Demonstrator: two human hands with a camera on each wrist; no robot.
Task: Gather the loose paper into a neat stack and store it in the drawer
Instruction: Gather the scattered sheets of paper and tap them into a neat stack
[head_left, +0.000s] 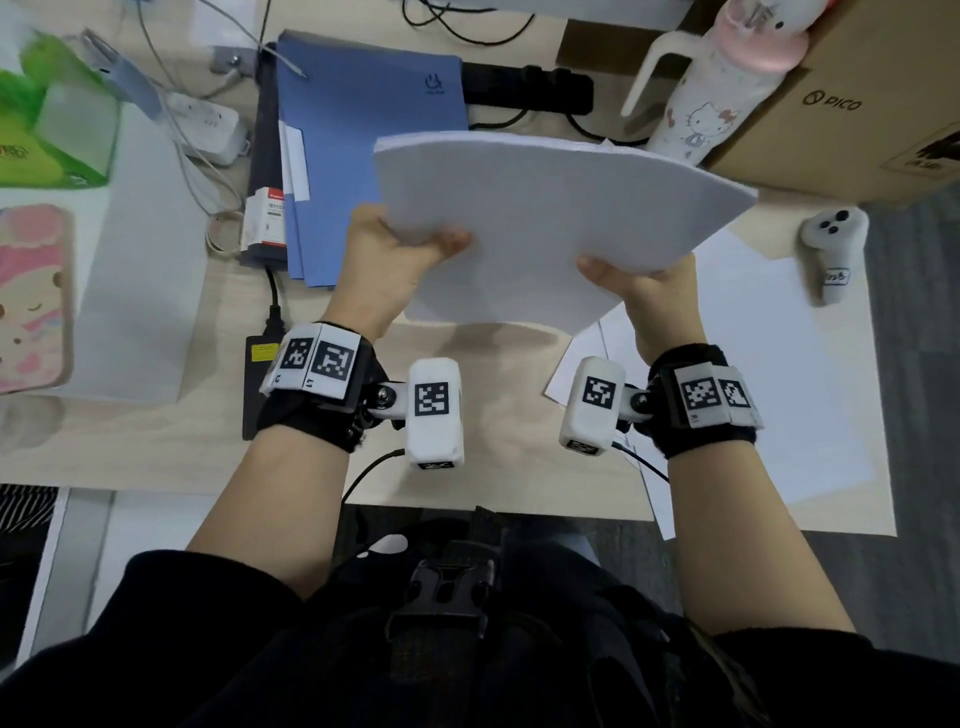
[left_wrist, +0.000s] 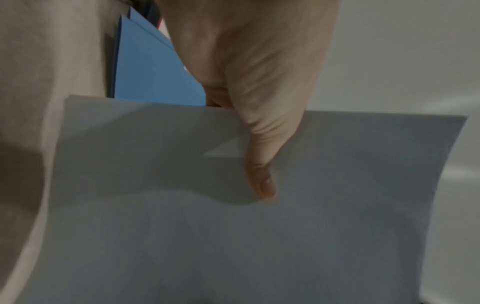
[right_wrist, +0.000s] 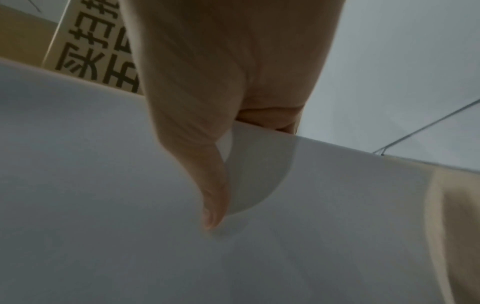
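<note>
Paper stack (head_left: 545, 228): gathered, held above desk (head_left: 498, 415), pinched by left hand (head_left: 387, 260) and right hand (head_left: 652, 296). Loose sheets (head_left: 769, 364) left on desk. Drawer not seen; storing judged pending.

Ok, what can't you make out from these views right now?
- Drawer: in no view.
- Fingers of left hand and right hand: hidden under the paper stack in every view; only thumbs show.
- Loose sheets on the desk: the right arm hides part of them in the head view.
- Print on the carton: cut off by the hand in the right wrist view.
</note>
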